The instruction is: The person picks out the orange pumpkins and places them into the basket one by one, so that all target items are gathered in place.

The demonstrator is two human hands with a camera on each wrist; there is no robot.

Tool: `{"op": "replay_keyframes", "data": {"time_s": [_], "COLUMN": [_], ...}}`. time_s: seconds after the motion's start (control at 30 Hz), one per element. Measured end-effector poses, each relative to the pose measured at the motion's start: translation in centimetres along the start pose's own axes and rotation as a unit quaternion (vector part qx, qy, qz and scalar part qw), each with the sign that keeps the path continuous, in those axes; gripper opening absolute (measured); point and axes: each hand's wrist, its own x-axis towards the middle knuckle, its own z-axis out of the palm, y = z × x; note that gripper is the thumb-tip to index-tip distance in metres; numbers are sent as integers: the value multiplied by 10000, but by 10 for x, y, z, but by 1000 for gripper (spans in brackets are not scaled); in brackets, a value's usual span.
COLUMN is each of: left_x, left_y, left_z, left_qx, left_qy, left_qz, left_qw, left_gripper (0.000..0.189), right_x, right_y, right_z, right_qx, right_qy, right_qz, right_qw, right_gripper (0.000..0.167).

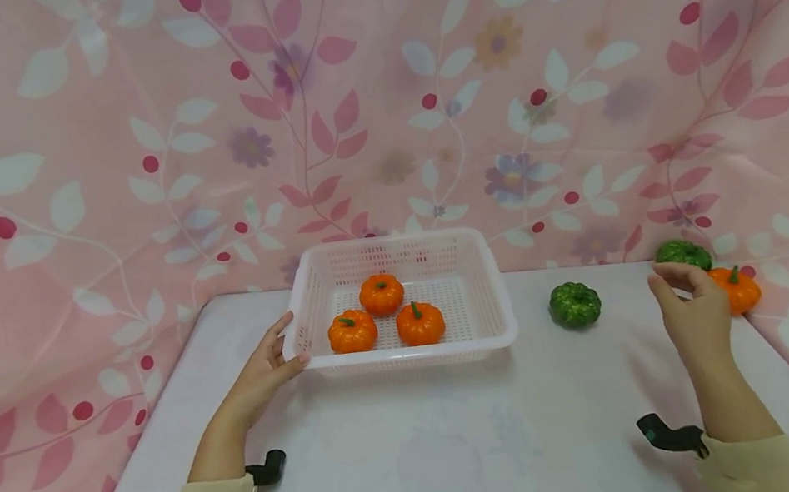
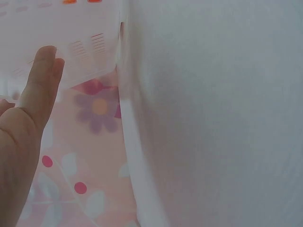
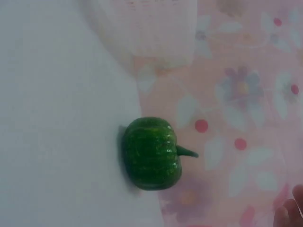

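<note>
While flowered cloth point(image 1: 347, 17) hangs behind, the tabletop point(image 1: 422, 444) carries a basket point(image 1: 469, 346) at its far side. Your left hand point(image 1: 261, 376) touches its near left corner, fingers nearly straight; your right hand point(image 1: 699, 312), at the right, has loosely bent fingers with nothing seen in them. Three orange pumpkins point(image 1: 352, 336) point(image 1: 382, 298) point(image 1: 421, 328) sit inside; one orange pumpkin point(image 1: 740, 291) and two green pumpkins point(image 1: 575, 306) point(image 1: 685, 251) lie outside to the right, so the work looks about half done. One green sits between basket and right hand, possibly in your way; your right hand partly hides the other.
</note>
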Motion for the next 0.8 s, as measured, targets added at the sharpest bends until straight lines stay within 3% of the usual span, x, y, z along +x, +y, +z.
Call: {"op": "replay_keyframes", "data": {"time_s": [0.57,0.8], "left_x": [-1,0], "left_y": [2,2], "left_z": [0,0], "left_qx": [-32,-56], "left_qy": [-2,-8], "left_qz": [-23,-45], "left_qw": [10000,10000], "left_gripper": [87,86], "right_x": [31,42], "right_y": [52,72], "right_z": [-20,-29], "right_qx": [259,261], "right_qy": [1265,1311], "right_qz": [-143,361], "right_qw": [9915,9904], "right_gripper": [26,25]}}
